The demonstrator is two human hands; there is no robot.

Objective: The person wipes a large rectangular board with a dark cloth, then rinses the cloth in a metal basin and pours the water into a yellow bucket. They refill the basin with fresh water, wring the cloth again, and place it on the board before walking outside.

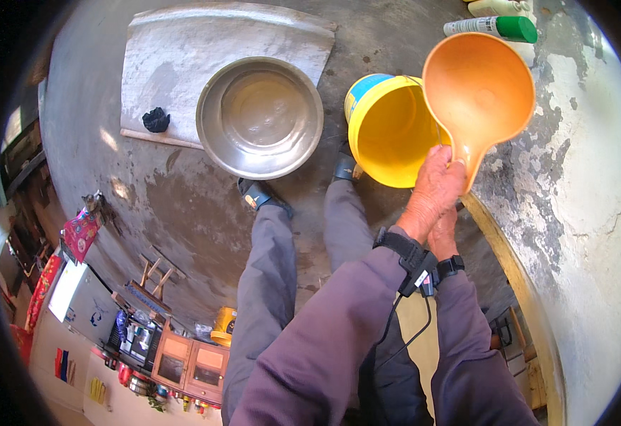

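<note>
My left hand (438, 183) is closed at the handle of an orange plastic dipper (478, 88), whose round bowl faces up. Behind and below that wrist is my right hand (442, 231); its fingers are hidden, so what it holds cannot be told. A yellow plastic bucket (396, 133) leans with its open mouth towards me, left of the dipper, its wire handle running up to my left hand's fingers. Left of the bucket, a round metal basin (260, 117) stands partly on a pale mat, with what looks like shallow water inside.
A crumpled black item (156, 120) lies on the pale mat (182, 53). A green-capped bottle (491, 27) lies at the upper right by the peeling wall (598, 213). My sandalled feet are below basin and bucket. A wooden stool (156, 277) and cabinet (188, 367) stand lower left.
</note>
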